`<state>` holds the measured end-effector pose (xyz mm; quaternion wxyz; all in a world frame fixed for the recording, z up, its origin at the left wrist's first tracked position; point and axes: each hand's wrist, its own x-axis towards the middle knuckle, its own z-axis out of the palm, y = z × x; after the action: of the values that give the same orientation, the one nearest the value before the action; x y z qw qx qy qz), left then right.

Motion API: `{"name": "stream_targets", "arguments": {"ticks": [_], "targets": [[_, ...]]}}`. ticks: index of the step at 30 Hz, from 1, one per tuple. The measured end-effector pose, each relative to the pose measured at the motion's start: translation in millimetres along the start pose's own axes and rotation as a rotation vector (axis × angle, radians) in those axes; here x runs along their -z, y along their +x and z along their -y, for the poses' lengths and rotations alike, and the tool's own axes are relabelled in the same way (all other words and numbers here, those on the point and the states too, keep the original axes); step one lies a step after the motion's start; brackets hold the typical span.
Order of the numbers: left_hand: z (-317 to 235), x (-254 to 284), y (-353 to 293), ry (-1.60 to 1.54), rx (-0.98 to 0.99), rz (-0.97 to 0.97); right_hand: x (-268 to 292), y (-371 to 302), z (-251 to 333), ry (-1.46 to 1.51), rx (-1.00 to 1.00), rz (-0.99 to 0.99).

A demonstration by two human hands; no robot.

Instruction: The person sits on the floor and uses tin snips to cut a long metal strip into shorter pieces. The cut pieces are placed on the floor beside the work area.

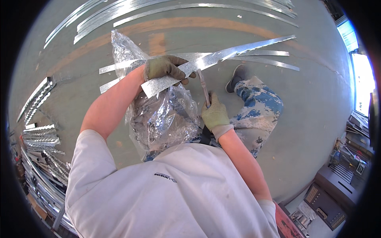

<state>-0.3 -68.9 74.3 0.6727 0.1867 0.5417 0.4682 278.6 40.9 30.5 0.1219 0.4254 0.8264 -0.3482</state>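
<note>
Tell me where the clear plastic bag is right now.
In the head view, the clear plastic bag lies left of centre on the person's lap, under the metal strip gripped by the left hand.

Long curved galvanised metal strips (119, 10) are laid along the far edge of the grey-green concrete floor (313, 103). Stacked serrated metal strips (41, 137) are piled at its left edge; dark grey cabinets (331, 190) are seen at its lower right corner.
</note>
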Motion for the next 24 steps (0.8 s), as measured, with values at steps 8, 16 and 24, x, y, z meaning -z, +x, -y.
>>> {"name": "stream_targets", "arguments": {"ticks": [8, 16, 24], "targets": [[5.3, 6.0, 16.6, -0.047, -0.010, 0.074, 22.1, -7.6, 24.2, -0.318, -0.105, -0.041], [17.2, 9.6, 19.0, -0.195, -0.050, 0.115, 39.7, -16.9, 25.8, -0.212, -0.014, -0.075], [18.0, 8.9, 0.4, -0.424, -0.123, 0.068, 34.3, 0.7, -0.3, -0.052, 0.074, -0.169]]}}
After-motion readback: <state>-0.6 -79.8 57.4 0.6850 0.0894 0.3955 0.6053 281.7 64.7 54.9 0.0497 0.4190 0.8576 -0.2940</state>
